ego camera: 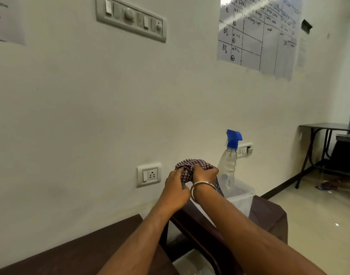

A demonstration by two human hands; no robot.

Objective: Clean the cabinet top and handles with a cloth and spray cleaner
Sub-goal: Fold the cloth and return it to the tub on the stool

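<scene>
Head view: checked maroon-and-white cloth [192, 165] bunched up in front of the wall, above the dark brown cabinet top [269, 213], clenched on one side by the left hand [175, 188] and on the other by the right hand [205, 172] with its metal bangle. Just beside, to the right: clear plastic spray bottle with blue trigger head [229, 155], upright in a translucent tub [241, 197]. Probably the preparing step, wiping not yet begun. Next: freeing one grip for the bottle, wetting the cloth or top.
</scene>
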